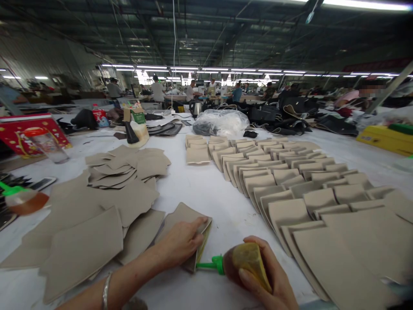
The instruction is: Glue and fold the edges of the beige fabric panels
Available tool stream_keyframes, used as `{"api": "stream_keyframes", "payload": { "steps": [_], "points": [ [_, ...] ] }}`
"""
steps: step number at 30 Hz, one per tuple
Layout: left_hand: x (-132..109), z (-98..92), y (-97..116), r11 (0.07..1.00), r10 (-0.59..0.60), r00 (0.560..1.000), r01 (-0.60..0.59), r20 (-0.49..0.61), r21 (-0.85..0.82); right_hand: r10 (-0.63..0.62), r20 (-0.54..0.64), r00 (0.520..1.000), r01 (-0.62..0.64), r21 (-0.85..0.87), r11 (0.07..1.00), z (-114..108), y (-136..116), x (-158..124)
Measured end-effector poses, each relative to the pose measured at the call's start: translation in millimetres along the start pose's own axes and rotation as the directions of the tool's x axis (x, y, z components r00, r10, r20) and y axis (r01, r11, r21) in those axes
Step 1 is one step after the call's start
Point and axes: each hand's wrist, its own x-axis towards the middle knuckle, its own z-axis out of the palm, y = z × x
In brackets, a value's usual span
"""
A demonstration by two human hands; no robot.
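My left hand (180,241) is on a beige sheet piece (180,214), its index finger stretched along the right edge and the other fingers curled at that edge. The edge is turned up a little, and a yellowish strip shows beneath. My right hand (271,275) is wrapped around a squeeze bottle (247,262) of amber liquid, tipped on its side. Its green nozzle (208,265) points left, with the tip at the piece's lower corner. Whether the tip touches the piece, I cannot tell.
Loose beige pieces (87,245) are heaped on the left. Overlapping rows of similar pieces (287,206) cover the right. Another amber bottle (26,200), a clear cup (48,144) and a phone (43,184) lie or stand far left. A plastic bag (222,120) sits behind; people work farther back.
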Motion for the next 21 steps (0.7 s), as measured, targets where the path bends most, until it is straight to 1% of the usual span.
{"api": "stream_keyframes", "payload": {
  "steps": [2, 3, 5, 6, 8, 9, 10, 12, 13, 15, 16, 18, 19, 21],
  "points": [
    [0, -0.2, 0, 1.0, 0.001, 1.0, -0.001, -0.003, 0.007, 0.023, -0.021, 1.0, -0.023, 0.001, 1.0, -1, -2, -2],
    [-1, -0.2, 1, 1.0, 0.0, 1.0, 0.0, -0.009, 0.005, 0.053, -0.027, 0.998, -0.052, 0.023, 0.998, -2, -4, -2],
    [-2, -0.3, 1, 0.999, -0.024, 1.0, 0.024, -0.002, -0.033, 0.156, 0.001, 0.988, -0.154, 0.166, 0.974, -6, -10, 0],
    [-3, -0.6, 1, 0.996, -0.045, 0.999, 0.047, 0.025, -0.076, 0.224, 0.038, 0.974, -0.226, 0.273, 0.935, -8, -14, 2],
    [-4, -2.4, -2, 0.983, -0.088, 0.993, 0.1, 0.081, -0.155, 0.348, 0.136, 0.928, -0.369, 0.478, 0.797, -13, -22, 4],
    [-4, -4.2, -4, 0.981, -0.099, 0.992, 0.111, 0.079, -0.159, 0.39, 0.173, 0.904, -0.416, 0.556, 0.719, -15, -24, 6],
    [-3, -6.7, -7, 0.986, -0.103, 0.994, 0.108, 0.044, -0.13, 0.421, 0.191, 0.887, -0.441, 0.618, 0.65, -17, -25, 7],
    [0, -13.8, -14, 0.993, -0.112, 0.989, 0.114, -0.095, 0.019, 0.443, 0.205, 0.873, -0.441, 0.719, 0.537, -20, -22, 11],
    [3, -18.0, -17, 0.983, -0.133, 0.979, 0.15, -0.157, 0.103, 0.44, 0.21, 0.873, -0.427, 0.764, 0.483, -22, -18, 14],
    [10, -26.2, -22, 0.944, -0.222, 0.954, 0.262, -0.202, 0.201, 0.428, 0.242, 0.871, -0.411, 0.835, 0.366, -26, -7, 20],
    [15, -29.8, -23, 0.925, -0.271, 0.943, 0.311, -0.196, 0.218, 0.421, 0.272, 0.865, -0.417, 0.857, 0.304, -28, 0, 24],
    [25, -35.6, -24, 0.909, -0.335, 0.929, 0.363, -0.161, 0.203, 0.407, 0.343, 0.846, -0.447, 0.873, 0.193, -35, 12, 31],
    [30, -38.2, -24, 0.911, -0.348, 0.926, 0.37, -0.145, 0.18, 0.396, 0.379, 0.836, -0.468, 0.87, 0.155, -38, 17, 33],
    [39, -44.0, -25, 0.922, -0.363, 0.925, 0.374, -0.108, 0.104, 0.374, 0.436, 0.818, -0.507, 0.854, 0.114, -45, 23, 36]
  ]
}}
